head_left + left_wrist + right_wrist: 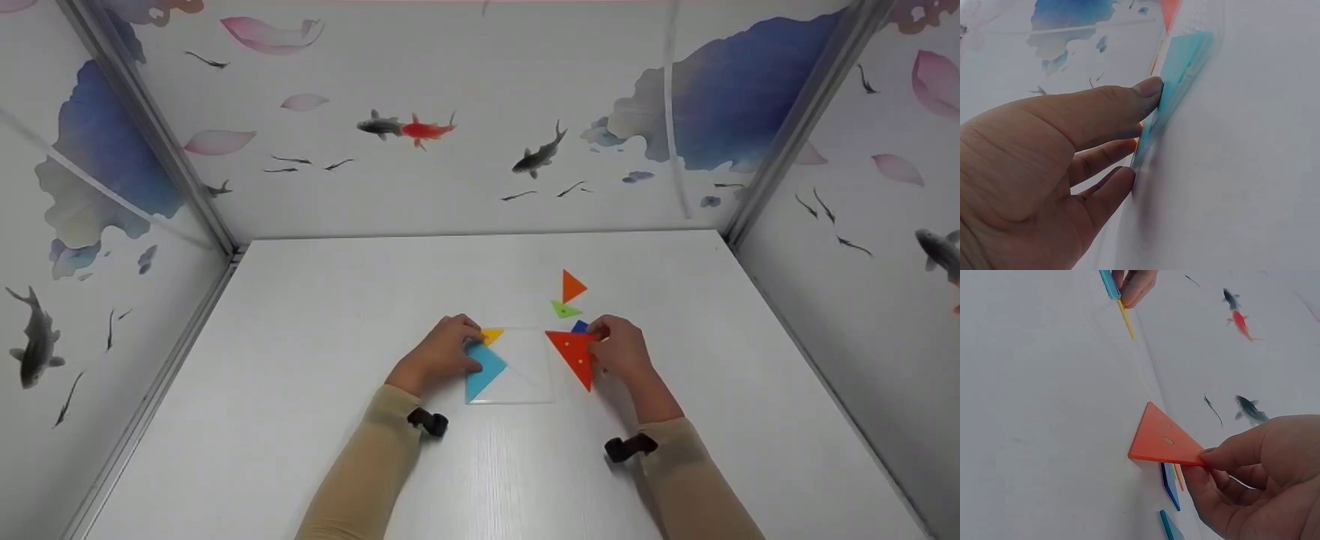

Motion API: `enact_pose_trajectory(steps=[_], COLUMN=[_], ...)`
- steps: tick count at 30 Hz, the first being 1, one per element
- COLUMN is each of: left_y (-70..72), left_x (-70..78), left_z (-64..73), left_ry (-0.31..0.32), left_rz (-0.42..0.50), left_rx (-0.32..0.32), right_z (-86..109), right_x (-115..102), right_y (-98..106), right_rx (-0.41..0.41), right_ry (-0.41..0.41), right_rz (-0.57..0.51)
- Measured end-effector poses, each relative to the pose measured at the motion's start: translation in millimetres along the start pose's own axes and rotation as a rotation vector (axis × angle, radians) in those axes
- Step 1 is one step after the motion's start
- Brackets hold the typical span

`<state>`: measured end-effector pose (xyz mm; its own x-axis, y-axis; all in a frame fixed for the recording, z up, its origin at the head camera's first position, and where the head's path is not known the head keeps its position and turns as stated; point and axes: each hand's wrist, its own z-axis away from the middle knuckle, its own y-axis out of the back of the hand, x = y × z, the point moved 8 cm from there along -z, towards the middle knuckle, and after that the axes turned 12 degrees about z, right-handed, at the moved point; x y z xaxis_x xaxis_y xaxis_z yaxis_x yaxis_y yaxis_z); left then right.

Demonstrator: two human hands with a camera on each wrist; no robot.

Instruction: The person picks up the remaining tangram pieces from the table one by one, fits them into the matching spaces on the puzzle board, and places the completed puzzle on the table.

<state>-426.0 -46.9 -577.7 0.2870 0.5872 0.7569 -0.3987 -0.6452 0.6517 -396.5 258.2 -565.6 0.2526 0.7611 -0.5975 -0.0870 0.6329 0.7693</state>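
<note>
A clear square tray point(529, 379) lies on the table with a light-blue triangle point(486, 367) and a yellow triangle point(491, 335) in its left part. My left hand point(441, 345) grips the tray's left edge. In the left wrist view its thumb presses on the light-blue triangle point(1180, 59), with other fingertips at the tray's edge. Beside the tray's right edge, my right hand point(621, 349) pinches a red triangle point(576, 352) by one corner. The right wrist view shows this red triangle point(1157, 439), with holes through it, raised off the table between thumb and fingers.
Behind the red triangle lie a dark-blue piece point(580, 327), a light-green piece point(565, 309) and an orange triangle point(573, 286). A teal piece point(1169, 527) shows at the bottom of the right wrist view. Printed panels point(480, 195) enclose the white table point(337, 300).
</note>
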Motion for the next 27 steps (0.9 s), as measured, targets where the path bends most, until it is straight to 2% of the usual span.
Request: enact_pose_trajectory(steps=[6,18,27], left_y=[-2.8,-3.9,-3.9], left_x=[-2.6,0.4,1.7], left_z=[-0.2,-1.5,-1.4], left_ry=[0.031,0.034,0.040], left_rz=[-0.002,-0.031,-0.050], left_rx=[0.002,0.000,-0.002], right_z=[2.7,5.6,10.3], right_x=[-1,-9,-19], right_y=[4,14,12], right_rx=[0.042,0.149,0.130], right_ry=[0.023,0.094,0.109], right_rz=[-0.021,-0.008,-0.013])
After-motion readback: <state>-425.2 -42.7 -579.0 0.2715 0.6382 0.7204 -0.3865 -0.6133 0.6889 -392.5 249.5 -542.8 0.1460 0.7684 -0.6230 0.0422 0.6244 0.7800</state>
